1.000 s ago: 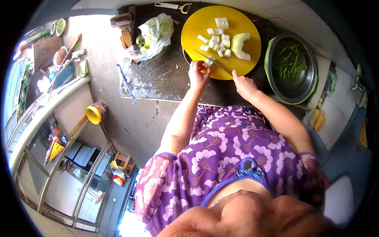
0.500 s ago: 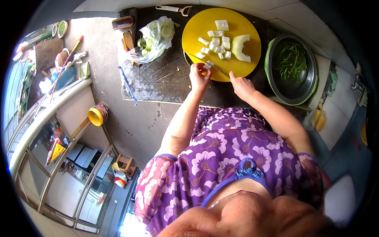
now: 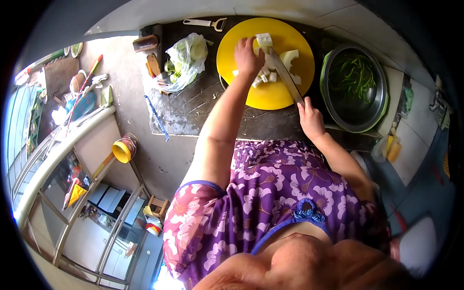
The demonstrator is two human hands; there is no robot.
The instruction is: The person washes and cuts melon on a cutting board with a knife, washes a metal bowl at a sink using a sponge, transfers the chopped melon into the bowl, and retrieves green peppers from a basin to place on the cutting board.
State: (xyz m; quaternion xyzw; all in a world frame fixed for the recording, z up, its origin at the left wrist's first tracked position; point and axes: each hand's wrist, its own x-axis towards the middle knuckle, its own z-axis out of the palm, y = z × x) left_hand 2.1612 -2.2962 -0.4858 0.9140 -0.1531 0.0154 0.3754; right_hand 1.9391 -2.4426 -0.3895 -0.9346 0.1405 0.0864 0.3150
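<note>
Now, in the head view, my right hand (image 3: 312, 120) is closed around the handle end of a kitchen knife (image 3: 287, 78), just past the near edge of a round yellow cutting board (image 3: 270, 99). From that grip the broad blade slants forward and to the left across the board, its far end close to my left hand (image 3: 250, 59). My left hand reaches over the board with its fingers bent; I cannot tell whether they pinch anything, because the back of the hand hides what is beneath.

Just right of my left fingertips sits a square white gourd block (image 3: 263, 39), toward the far side of the board. Small white gourd cubes (image 3: 266, 76) lie nearer to me, between my left hand and the blade, partly covered by both. Across the blade from my left hand is a larger curved gourd piece (image 3: 289, 58), ahead of my right hand.

To the right of my knife grip stands a wide dark bowl (image 3: 333, 112) with slender green vegetable strips (image 3: 355, 84) inside. Left of my left hand, a clear plastic bag (image 3: 197, 54) of pale green vegetable matter rests on the dark countertop (image 3: 200, 108). Beyond the bag, ahead and to the left of the same hand, lies a white-handled peeler (image 3: 205, 22).
</note>
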